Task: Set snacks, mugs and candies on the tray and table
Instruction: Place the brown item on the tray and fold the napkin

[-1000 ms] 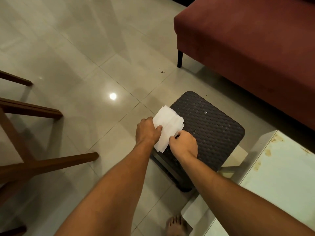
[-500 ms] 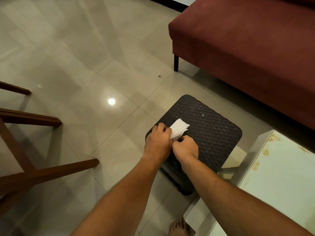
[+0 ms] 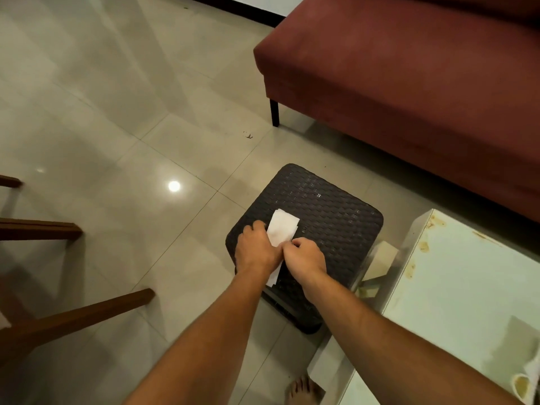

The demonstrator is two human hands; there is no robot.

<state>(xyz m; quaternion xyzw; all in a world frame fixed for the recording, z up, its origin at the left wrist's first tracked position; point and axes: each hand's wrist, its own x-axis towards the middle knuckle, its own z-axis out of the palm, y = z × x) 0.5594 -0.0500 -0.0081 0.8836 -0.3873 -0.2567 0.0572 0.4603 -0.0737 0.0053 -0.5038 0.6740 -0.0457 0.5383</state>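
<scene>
Grips napkin (image 3: 282, 230) on the wicker table (image 3: 336, 217) with left hand (image 3: 257, 254) and right hand (image 3: 306, 260), fingers (image 3: 253, 228) curled onto it.

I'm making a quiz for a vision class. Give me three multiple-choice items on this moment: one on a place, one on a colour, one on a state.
1. Where does the napkin lie?
A. on the floor
B. on the stool
C. on the glass table

2. What colour is the sofa?
A. dark red
B. blue
C. green

3. How is the napkin being handled?
A. it lies untouched
B. only one hand is on it
C. the left hand and the right hand are both on it

Answers:
1 B: the white sheet rests on the dark woven top.
2 A: its upholstery is dark red throughout.
3 C: the left hand's fingers curl at the napkin's left edge, and the right hand pinches its near part.
</scene>
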